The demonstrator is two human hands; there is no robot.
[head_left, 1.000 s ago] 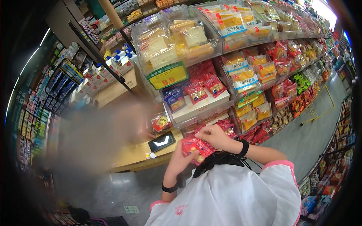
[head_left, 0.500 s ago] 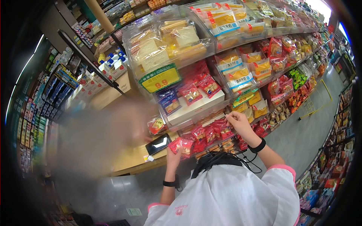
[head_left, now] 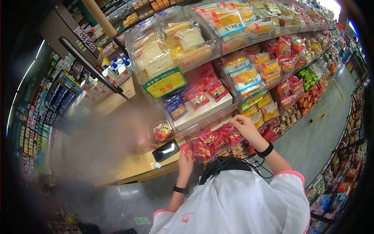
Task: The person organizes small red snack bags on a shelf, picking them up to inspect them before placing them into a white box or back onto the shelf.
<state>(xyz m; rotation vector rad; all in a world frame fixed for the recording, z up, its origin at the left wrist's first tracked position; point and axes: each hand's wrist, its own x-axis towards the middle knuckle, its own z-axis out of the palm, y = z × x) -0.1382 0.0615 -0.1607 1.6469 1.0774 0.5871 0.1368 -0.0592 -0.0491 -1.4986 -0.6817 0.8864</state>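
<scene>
My left hand point(head_left: 186, 163) is closed on a small red snack packet point(head_left: 186, 148), beside the left end of the low clear tray. Several more red snack packets point(head_left: 209, 137) lie in that tray, to the right of the held one. My right hand point(head_left: 245, 126) is bent at the tray's right side, its thumb and fingers drawn together. Whatever those fingertips hold, if anything, is too small to make out. A black phone point(head_left: 166, 151) lies on the wooden ledge just left of my left hand.
Above stand bins of sliced bread point(head_left: 155, 57) and yellow packaged cakes point(head_left: 249, 82), with a yellow price sign point(head_left: 166, 84). A white box point(head_left: 204, 111) carries red and blue packets. A blurred person is at left, over the wooden counter point(head_left: 128, 163). A yellow metal frame point(head_left: 325, 102) stands in the aisle.
My left hand has moved right with the red packet, toward the tray, and the packet has turned so less of it shows. My right hand stays nearly in place.
</scene>
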